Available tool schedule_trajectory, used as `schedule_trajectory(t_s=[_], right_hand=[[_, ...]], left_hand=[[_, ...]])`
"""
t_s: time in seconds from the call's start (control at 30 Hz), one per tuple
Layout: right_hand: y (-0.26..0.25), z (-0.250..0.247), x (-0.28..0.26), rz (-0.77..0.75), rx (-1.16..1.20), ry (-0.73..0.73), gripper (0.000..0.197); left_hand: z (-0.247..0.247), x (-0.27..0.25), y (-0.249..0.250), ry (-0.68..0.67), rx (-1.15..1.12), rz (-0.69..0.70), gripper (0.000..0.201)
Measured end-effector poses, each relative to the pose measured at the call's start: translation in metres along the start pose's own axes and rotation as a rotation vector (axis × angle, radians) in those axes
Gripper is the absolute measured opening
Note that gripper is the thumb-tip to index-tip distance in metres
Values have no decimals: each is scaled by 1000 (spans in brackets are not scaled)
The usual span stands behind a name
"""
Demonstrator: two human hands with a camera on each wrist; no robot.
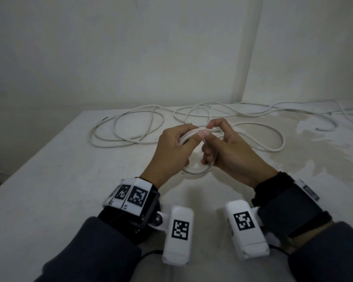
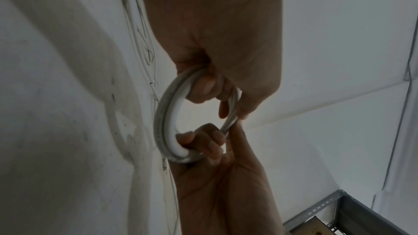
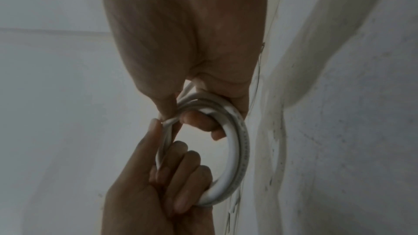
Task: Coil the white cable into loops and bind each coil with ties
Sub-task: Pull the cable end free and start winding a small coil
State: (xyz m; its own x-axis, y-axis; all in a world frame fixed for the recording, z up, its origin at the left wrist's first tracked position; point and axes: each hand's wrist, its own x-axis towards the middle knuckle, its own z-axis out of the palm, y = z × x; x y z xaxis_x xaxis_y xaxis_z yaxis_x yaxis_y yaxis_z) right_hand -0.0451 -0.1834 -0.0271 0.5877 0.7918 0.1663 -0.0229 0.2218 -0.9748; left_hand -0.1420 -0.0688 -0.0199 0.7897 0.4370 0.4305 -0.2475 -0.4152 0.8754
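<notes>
We hold both hands close together above the table, forearms angled inward from the lower corners, each wrist strapped with a camera mount. Our left hand [image 1: 172, 148] curls its fingers [image 2: 201, 87] through a small coil of white cable [image 2: 167, 122] while the thumb lies along the top strands. Our right hand [image 1: 222, 149] pinches those same strands between thumb and forefinger, its lower fingers [image 3: 196, 121] hooked through the coil.

Bare storeroom, white walls [image 1: 130, 47], metal shelving [image 2: 353, 210]
</notes>
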Motion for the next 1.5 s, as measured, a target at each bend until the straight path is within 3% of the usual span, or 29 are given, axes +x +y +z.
schedule_trajectory(t_s=[0.2,0.47,0.6,0.7,0.8,0.93,1.03,1.2,1.3,1.4,1.5], right_hand=[[-1,2,-1,12,-2,-16,11],[-1,3,-3,34,-51,3,12],[-5,7,-5,95,94,-2,12],[-7,9,-5,111,189,2,14],[-6,9,-4,45,-8,95,17],[-6,1,-3,-151,-418,243,12],[-8,-5,-1,-258,-492,350,4],[-2,-15,8,-261,-703,559,43],[-3,-16,7,-217,-790,555,32],[-11,-14,0,-182,-754,350,6],[-13,-14,-4,-139,-743,242,9]], left_hand=[[2,1,-1,29,-68,-33,13],[3,3,0,-88,-90,-190,28],[-1,4,-1,-141,-64,-181,30],[-4,7,-4,-108,-56,-165,28],[-6,9,-8,-56,37,-132,31],[-7,8,-10,-35,133,-104,28],[-7,10,-11,24,122,-106,34],[-4,11,-10,87,147,-46,41],[-6,10,-10,104,149,-54,40],[-8,9,-12,137,139,-61,40],[-9,9,-13,163,148,-66,39]])
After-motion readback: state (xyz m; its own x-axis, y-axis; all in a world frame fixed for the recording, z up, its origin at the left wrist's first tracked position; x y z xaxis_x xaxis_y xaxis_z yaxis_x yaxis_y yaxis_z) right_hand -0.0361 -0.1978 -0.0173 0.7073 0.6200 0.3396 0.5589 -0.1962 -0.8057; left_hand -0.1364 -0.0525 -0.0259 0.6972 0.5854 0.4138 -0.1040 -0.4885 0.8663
